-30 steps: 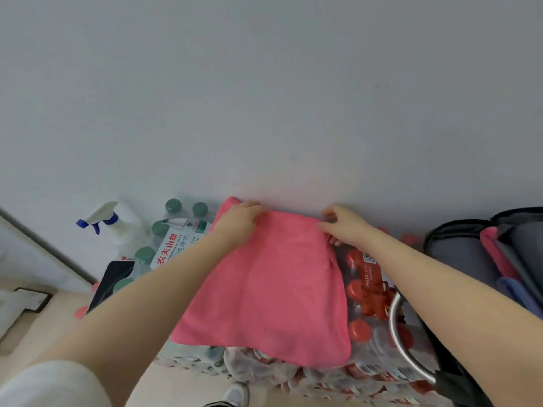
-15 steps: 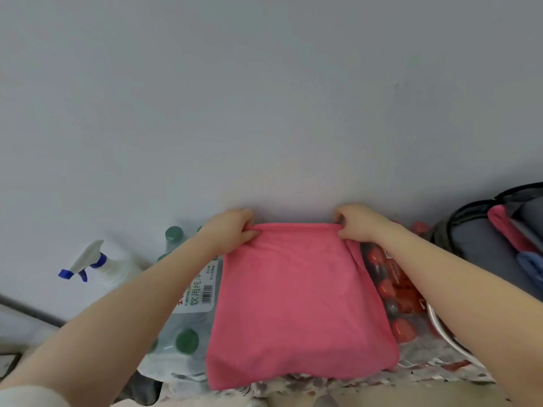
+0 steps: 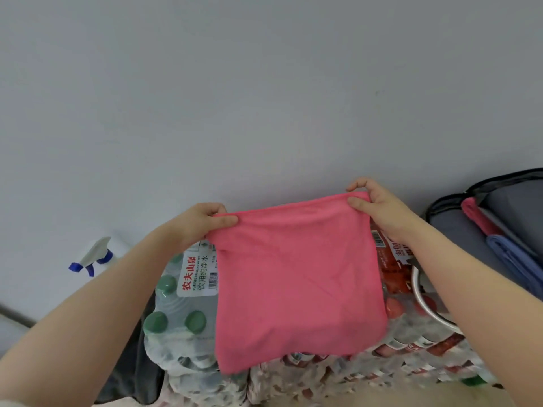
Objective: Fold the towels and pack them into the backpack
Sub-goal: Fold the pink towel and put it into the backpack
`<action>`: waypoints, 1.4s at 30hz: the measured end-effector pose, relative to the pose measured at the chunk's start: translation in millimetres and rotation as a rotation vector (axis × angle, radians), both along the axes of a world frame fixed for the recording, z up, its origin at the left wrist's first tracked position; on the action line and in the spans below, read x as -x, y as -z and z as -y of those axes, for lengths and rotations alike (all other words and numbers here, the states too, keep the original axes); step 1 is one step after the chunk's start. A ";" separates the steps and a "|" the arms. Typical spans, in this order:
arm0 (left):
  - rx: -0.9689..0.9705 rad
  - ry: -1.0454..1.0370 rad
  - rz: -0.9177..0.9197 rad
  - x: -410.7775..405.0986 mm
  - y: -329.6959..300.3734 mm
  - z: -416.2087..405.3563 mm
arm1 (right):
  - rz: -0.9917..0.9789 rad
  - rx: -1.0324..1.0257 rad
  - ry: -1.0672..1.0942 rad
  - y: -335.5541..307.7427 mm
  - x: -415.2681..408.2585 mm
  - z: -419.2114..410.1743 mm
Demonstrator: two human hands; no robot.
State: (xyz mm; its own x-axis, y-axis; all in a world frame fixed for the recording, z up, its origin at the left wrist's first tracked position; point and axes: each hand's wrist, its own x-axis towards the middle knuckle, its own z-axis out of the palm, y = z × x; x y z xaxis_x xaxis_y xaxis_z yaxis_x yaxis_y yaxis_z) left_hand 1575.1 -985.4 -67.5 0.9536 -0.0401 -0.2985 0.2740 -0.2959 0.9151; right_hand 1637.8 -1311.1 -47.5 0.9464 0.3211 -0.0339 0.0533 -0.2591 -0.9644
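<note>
Filling most of the view: a plain grey wall (image 3: 264,98), matte and unmarked. Below it, shrink-wrapped packs of bottles serving as the surface — green-capped water (image 3: 182,306) on the left with a white label, red-capped bottles (image 3: 396,292) on the right, plastic film crinkled and glossy. Spray bottle (image 3: 94,257), white with blue trigger parts, standing by the wall at far left. Curved metal rim (image 3: 423,301) showing just right of the red caps.

Held up between the hands over the packs: pink towel (image 3: 296,283), hanging in a rough square, upper edge stretched taut and tilted, higher on the right. Left hand (image 3: 202,223) pinching the upper left corner, thumb in front, fingers curled behind. Right hand (image 3: 379,207) pinching the upper right corner the same way. Hands well apart, a towel's width between them.

Soft, fuzzy cloth with faint diagonal creases, doubled at the top edge. At far right, backpack (image 3: 458,227) — dark grey fabric, open, with a pink cloth and a blue cloth tucked inside.
</note>
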 end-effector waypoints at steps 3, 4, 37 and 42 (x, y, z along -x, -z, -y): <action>0.289 -0.139 0.051 22.0 -7.8 9.9 | 0.018 -0.154 0.067 -7.5 18.6 8.9; 0.345 -0.184 0.099 29.7 -10.3 14.5 | 0.032 -0.166 0.085 -8.9 25.9 12.8; -0.341 -0.448 0.414 186.5 -21.6 76.0 | -0.110 -0.240 0.343 9.5 157.0 61.3; -0.335 -0.480 0.405 130.6 -17.3 47.6 | -0.068 -0.188 0.378 13.3 102.8 27.3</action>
State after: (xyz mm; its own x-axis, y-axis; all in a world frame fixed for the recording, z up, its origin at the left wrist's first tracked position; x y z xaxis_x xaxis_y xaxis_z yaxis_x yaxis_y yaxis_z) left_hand 1444.5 -1033.0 -50.2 0.8814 0.4444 0.1602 0.1027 -0.5113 0.8533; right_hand 1535.0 -1338.4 -60.8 0.9964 -0.0411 -0.0740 -0.0766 -0.0679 -0.9947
